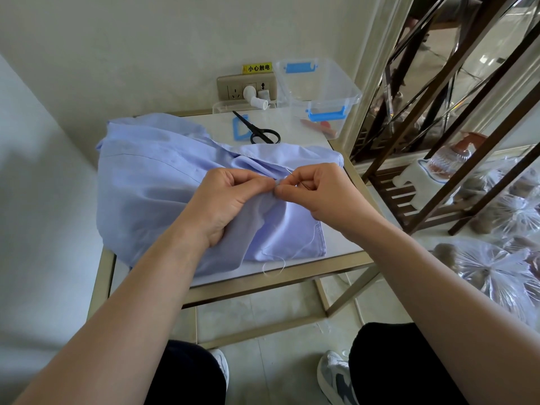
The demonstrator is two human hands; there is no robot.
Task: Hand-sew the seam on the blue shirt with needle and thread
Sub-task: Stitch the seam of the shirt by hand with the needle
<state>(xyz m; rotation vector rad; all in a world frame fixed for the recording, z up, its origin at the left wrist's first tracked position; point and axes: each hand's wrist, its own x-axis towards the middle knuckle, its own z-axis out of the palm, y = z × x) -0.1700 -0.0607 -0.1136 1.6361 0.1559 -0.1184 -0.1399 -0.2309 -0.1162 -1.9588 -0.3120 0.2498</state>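
Table (304, 133) bears blue shirt (152, 185); right hand (318, 191) pinches needle (298, 179) slanting away-left.

Both bare forearms reach forward and converge. The left hand (225, 197) grips a fold of the blue shirt (146, 182), fingers curled. The right hand (318, 191) pinches the needle (290, 173), fingertips just beside the left's.

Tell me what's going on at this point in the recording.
A person seated at a small table is hand-sewing a blue shirt. The left hand pinches a fold of the fabric, while the right hand pinches the needle at the seam. White thread trails over the shirt to the table's front edge. Black scissors lie behind the shirt, untouched.
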